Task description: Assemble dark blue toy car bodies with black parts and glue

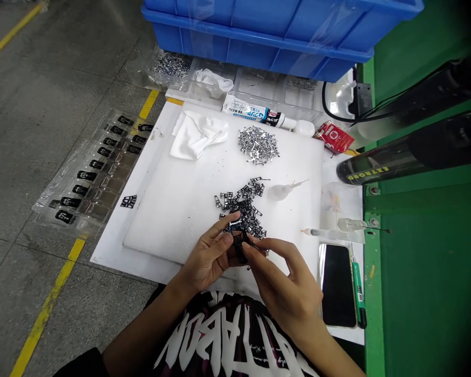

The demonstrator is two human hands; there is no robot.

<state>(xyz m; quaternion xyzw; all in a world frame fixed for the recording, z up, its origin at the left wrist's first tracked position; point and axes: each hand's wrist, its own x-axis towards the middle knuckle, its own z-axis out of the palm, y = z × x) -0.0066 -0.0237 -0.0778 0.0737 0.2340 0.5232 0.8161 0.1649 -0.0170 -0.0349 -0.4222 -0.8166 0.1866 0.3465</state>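
Note:
My left hand [212, 256] is closed around a small black plastic part with cut-out openings [238, 238], gripping it by its edges in front of my body. My right hand [284, 275] pinches at the right side of that part with thumb and forefinger; whether a tiny piece sits between these fingertips is hidden. Just beyond both hands lies a loose heap of small black frame pieces [245, 204]. Farther back, a pile of small silvery metal pieces [258, 144] rests on the white foam board [168, 209].
Left is a clear tray [94, 209] with several black parts. Around the board are a white cloth [198, 133], a glue tube [255, 111], a dropper bottle [284, 191], a syringe [332, 234], a phone [338, 285] and a green cutter [358, 288]. Blue bins [259, 31] stand behind.

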